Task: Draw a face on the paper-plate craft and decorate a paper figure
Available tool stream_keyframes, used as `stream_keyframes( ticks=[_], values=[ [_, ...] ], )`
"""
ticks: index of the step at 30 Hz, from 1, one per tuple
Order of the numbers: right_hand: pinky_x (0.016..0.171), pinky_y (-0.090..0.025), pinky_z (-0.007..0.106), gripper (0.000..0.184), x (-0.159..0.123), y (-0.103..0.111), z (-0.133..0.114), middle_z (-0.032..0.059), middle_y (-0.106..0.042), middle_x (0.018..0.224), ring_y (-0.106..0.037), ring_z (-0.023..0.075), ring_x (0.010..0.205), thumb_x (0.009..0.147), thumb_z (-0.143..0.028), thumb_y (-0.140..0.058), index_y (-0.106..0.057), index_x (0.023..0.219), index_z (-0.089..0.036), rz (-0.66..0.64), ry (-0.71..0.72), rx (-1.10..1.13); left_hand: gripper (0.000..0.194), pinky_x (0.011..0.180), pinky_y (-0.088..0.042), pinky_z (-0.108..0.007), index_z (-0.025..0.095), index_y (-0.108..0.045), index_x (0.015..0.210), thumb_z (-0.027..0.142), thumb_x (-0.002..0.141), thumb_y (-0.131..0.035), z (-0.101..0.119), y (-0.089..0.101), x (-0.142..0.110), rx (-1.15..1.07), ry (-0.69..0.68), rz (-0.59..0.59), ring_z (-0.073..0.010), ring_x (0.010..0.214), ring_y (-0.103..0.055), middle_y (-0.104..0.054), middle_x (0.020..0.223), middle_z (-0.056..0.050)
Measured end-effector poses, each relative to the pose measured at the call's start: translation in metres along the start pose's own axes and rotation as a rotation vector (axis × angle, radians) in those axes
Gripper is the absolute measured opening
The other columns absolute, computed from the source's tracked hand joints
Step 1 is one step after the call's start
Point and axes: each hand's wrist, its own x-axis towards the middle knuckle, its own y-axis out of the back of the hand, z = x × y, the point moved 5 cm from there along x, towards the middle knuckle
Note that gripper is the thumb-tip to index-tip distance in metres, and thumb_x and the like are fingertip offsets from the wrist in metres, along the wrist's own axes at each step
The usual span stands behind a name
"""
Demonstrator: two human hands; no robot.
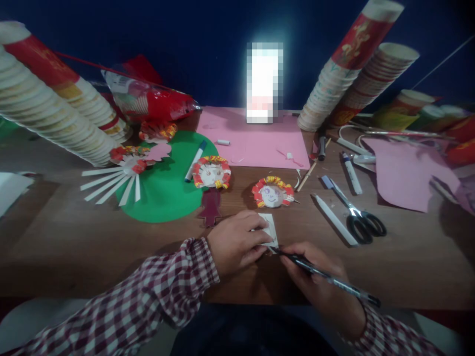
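A small white paper piece with faint marks lies near the table's front edge. My left hand rests on its left side, thumb and fingers bent over it and holding it in place. In my right hand is a black pen, its tip touching the lower edge of the paper. Just beyond the paper lies a round paper face with a drawn smile and a red and yellow frill. Another frilled face sits to the left, above a dark maroon cutout.
Scissors, a white marker-like stick and a marker lie on the right. Tall paper cup stacks lean at both sides. Pink paper and a green sheet cover parts of the table.
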Motion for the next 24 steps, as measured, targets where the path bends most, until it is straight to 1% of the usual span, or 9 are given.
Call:
stream_keyframes(
  ticks=[4,12,24],
  values=[
    [0.06,-0.052,0.023,0.016,0.0005,0.0009,-0.001,0.0023,-0.07,0.075,-0.066,0.0147,0.064,0.087,-0.031,-0.051,-0.063,0.084,-0.021,0.009,-0.01,-0.004,0.018,0.09,-0.042,-0.036,0.019,-0.062,0.099,0.024,0.086,-0.051,-0.0003,-0.0005,-0.0001,0.004,0.006,-0.01,-0.0206,0.102,-0.05,-0.057,0.106,-0.008],
    [0.061,-0.051,0.02,0.01,0.0008,0.0025,-0.0016,-0.0008,-0.069,0.075,-0.066,0.012,0.064,0.084,-0.027,-0.054,-0.062,0.084,-0.021,0.03,-0.003,-0.005,0.017,0.09,-0.042,-0.036,0.019,-0.062,0.098,0.024,0.086,-0.051,-0.0003,-0.0002,0.0002,0.003,0.008,-0.004,-0.0201,0.101,-0.05,-0.057,0.105,-0.007],
    [0.058,-0.05,0.023,0.012,0.0002,0.0032,0.0009,0.001,-0.069,0.073,-0.065,0.0138,0.062,0.085,-0.028,-0.053,-0.063,0.083,-0.021,0.029,-0.037,-0.014,0.017,0.09,-0.042,-0.036,0.019,-0.062,0.098,0.024,0.086,-0.052,-0.0003,-0.0005,0.0002,-0.002,0.012,-0.002,-0.0201,0.102,-0.051,-0.057,0.105,-0.008]
  ],
)
